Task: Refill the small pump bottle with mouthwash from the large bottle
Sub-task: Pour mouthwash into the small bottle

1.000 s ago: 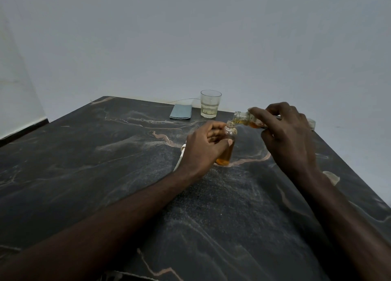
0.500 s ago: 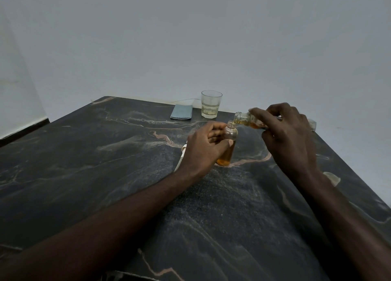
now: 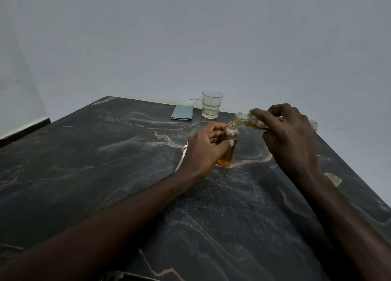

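Note:
The small clear bottle stands upright on the dark marble table, its neck open and amber mouthwash in its lower part. My left hand is wrapped around its side. My right hand grips the large clear bottle, tipped almost flat with its mouth just above the small bottle's neck. Amber liquid lies along the large bottle's lower side. A white pump piece shows partly behind my left wrist.
A drinking glass with a little pale liquid stands at the table's far edge, beside a flat blue-grey case. A thin cable runs behind them. A pale round object lies by my right wrist. The table's right edge is close to my right arm.
Almost nothing has moved. Both hands hold the same pose with the large bottle tipped over the small one.

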Demonstrator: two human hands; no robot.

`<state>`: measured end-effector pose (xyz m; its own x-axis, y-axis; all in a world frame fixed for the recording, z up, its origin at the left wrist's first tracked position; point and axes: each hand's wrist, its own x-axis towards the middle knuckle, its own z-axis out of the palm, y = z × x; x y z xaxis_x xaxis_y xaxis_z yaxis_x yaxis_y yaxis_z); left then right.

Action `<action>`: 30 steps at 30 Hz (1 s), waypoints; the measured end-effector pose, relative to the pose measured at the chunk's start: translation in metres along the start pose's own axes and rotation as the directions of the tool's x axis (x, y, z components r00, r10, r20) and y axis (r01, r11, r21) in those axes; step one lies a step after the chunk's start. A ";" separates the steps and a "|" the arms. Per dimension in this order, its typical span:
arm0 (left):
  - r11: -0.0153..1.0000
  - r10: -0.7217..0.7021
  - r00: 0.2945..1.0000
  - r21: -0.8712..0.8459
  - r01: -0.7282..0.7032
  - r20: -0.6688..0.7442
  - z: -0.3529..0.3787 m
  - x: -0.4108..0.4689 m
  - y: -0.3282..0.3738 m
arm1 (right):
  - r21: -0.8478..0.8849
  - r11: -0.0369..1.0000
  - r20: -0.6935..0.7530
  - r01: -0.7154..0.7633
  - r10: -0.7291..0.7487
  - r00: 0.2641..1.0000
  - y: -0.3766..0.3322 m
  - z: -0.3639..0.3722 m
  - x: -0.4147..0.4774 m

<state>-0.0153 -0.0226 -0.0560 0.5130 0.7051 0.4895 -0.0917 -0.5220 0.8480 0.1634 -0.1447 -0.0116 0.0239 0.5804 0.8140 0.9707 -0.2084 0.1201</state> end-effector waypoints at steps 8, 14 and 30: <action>1.000 0.006 1.000 -0.001 -0.006 0.000 0.000 0.000 0.000 | 0.010 1.000 0.000 -0.002 0.002 1.000 0.000 0.000 0.000; 1.000 0.009 1.000 -0.002 -0.009 0.002 0.000 0.000 -0.001 | 0.005 1.000 0.000 -0.001 0.001 1.000 0.000 0.000 -0.001; 1.000 0.010 1.000 -0.002 -0.010 -0.006 0.000 0.001 0.000 | 0.024 0.999 0.057 -0.036 0.034 0.998 -0.001 0.002 -0.001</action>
<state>-0.0149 -0.0225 -0.0553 0.5071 0.7029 0.4988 -0.0984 -0.5278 0.8437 0.1633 -0.1437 -0.0136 0.0706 0.6166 0.7841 0.9746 -0.2101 0.0775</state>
